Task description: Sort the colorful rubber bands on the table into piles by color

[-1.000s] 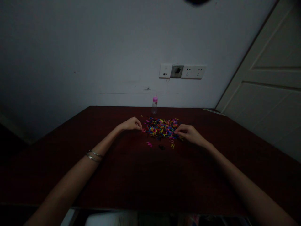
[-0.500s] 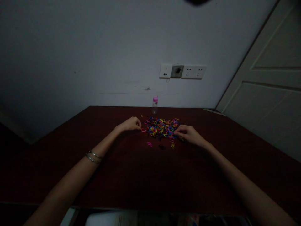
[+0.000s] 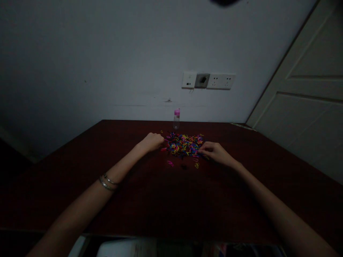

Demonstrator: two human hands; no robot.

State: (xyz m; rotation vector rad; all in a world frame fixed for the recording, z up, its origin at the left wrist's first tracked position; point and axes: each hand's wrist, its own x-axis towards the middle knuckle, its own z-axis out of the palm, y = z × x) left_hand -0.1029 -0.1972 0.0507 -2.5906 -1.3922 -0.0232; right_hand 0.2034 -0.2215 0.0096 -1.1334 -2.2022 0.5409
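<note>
Dim, cool grey light leaves the plain pale wall (image 3: 120, 53) muted, fading to near black at lower left, and the dark red-brown wooden tabletop (image 3: 160, 200) deepens into shadow toward its front edge. The small multicoloured loops (image 3: 184, 144) keep vivid colour but look soft, their finer outlines smeared. Wide-angle stretching lengthens both bare forearms (image 3: 88, 200) toward the lower corners.

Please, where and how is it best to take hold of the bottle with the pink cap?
Probably by its clear body, below the pink cap, coming from the left or right. The bottle stands upright with nothing close on either side, while the wall is behind it and the pile of coloured bands lies in front.
</note>
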